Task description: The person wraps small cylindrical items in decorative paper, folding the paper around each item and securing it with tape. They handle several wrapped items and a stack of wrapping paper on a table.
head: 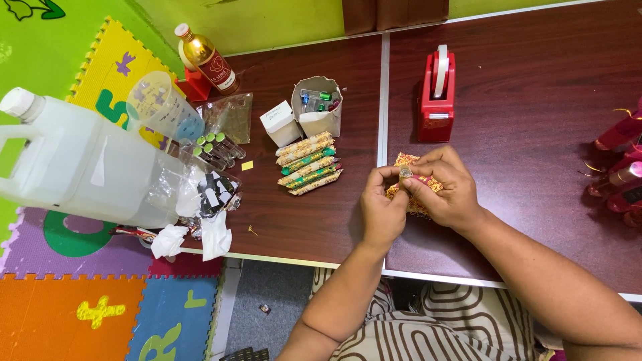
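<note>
Both hands pinch a small vial in patterned paper near the tabletop's front edge.

The left hand (pixel 382 208) and right hand (pixel 447 188) meet over the dark tabletop (pixel 535 100), fingers pressed together on a vial (pixel 406 172) and the red-and-gold wrapper (pixel 420 184) around it. Just behind them stands a red tape dispenser (pixel 437 100). To the left lies a row of wrapped vials (pixel 309 163), with a paper cup (pixel 317 105) and white box (pixel 280 123) behind. A large white jug (pixel 80 164) lies at the left edge; pink bottles (pixel 620 167) sit at the right edge.
</note>
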